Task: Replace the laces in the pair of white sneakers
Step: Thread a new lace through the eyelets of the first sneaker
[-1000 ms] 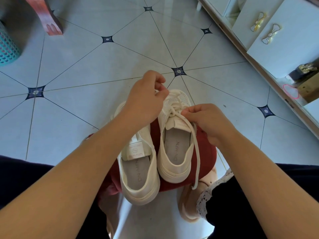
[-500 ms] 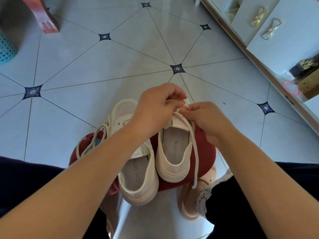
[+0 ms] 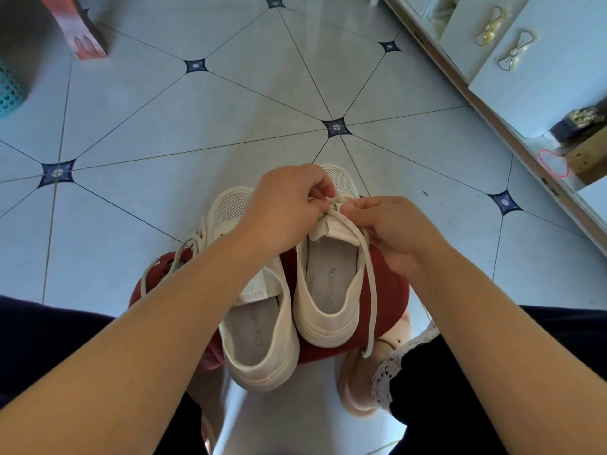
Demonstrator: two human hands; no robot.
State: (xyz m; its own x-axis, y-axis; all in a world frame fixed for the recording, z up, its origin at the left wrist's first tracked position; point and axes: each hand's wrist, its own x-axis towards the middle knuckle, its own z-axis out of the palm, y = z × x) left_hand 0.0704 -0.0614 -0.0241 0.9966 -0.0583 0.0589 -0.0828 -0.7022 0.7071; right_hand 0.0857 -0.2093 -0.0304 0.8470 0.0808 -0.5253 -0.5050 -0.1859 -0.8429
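Two white sneakers stand side by side on a red stool (image 3: 387, 290), heels toward me. Over the right sneaker (image 3: 328, 290), my left hand (image 3: 289, 208) pinches its white lace (image 3: 369, 284) at the eyelets near the tongue. My right hand (image 3: 394, 231) pinches the same lace from the right side, and one long end hangs down past the heel. The left sneaker (image 3: 259, 339) lies partly under my left forearm; a loose lace (image 3: 170, 261) trails off its left side.
The floor is pale tile (image 3: 197, 133) with dark diamond insets. A white cabinet (image 3: 525, 67) with bow handles runs along the right. A teal basket (image 3: 10, 93) and a red stool leg (image 3: 82, 37) sit at the far left. My slippered foot (image 3: 358, 382) is beside the stool.
My left hand came back from the toe toward the tongue of the right sneaker and now meets my right hand on the lace. The left sneaker's toe is uncovered.
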